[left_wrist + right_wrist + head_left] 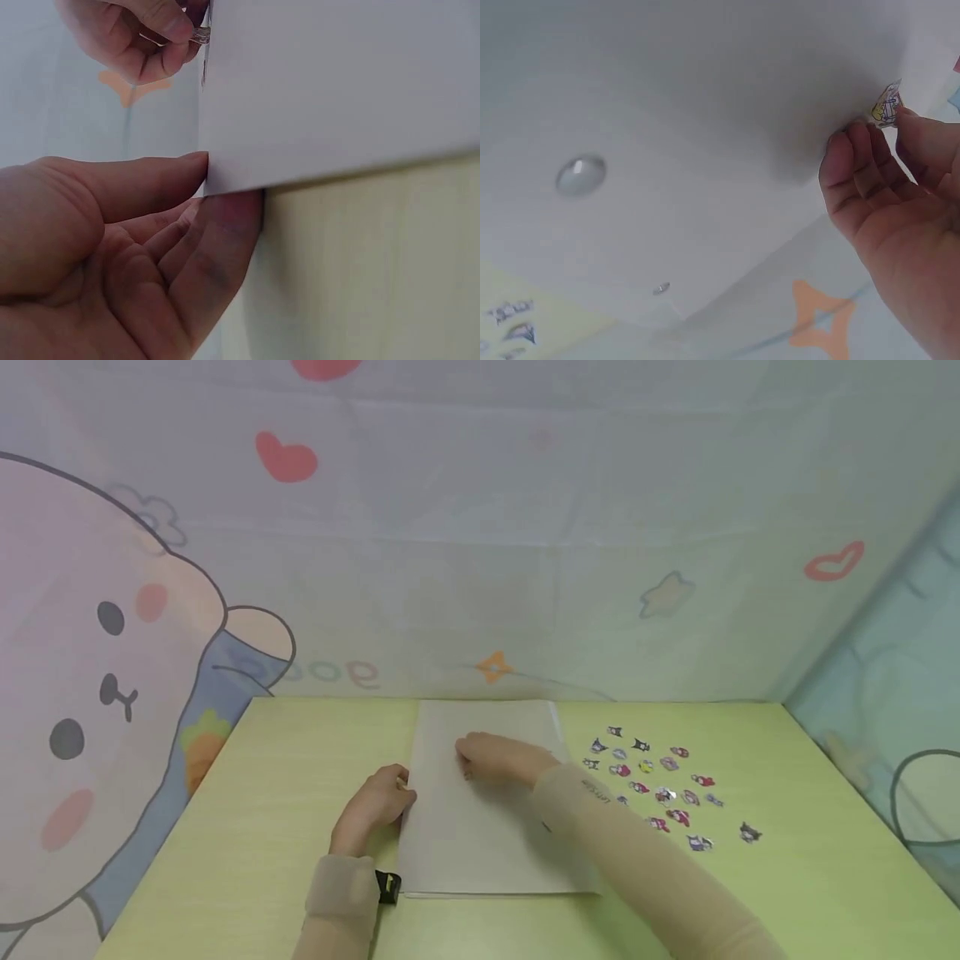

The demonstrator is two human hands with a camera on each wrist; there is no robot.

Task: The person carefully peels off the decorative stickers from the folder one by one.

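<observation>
A white rectangular booklet (480,835), layered at its front edge, lies upright to me on the table. My left hand (377,800) pinches its left edge; in the left wrist view the thumb lies on one side and a finger on the other. Over the booklet's upper half, my right hand (498,758) pinches a small printed sticker (887,105) between thumb and fingers. The right wrist view shows that sticker, white with yellow and red print, held close to the white surface. Two clear round bumps (581,175) show on that surface.
Several small cartoon stickers (640,787) lie scattered on the yellow table (300,752) right of the booklet. A black device (388,887) sits by the left wrist. Behind the table hangs a printed cloth (480,585); a dark cable (900,827) loops at the far right.
</observation>
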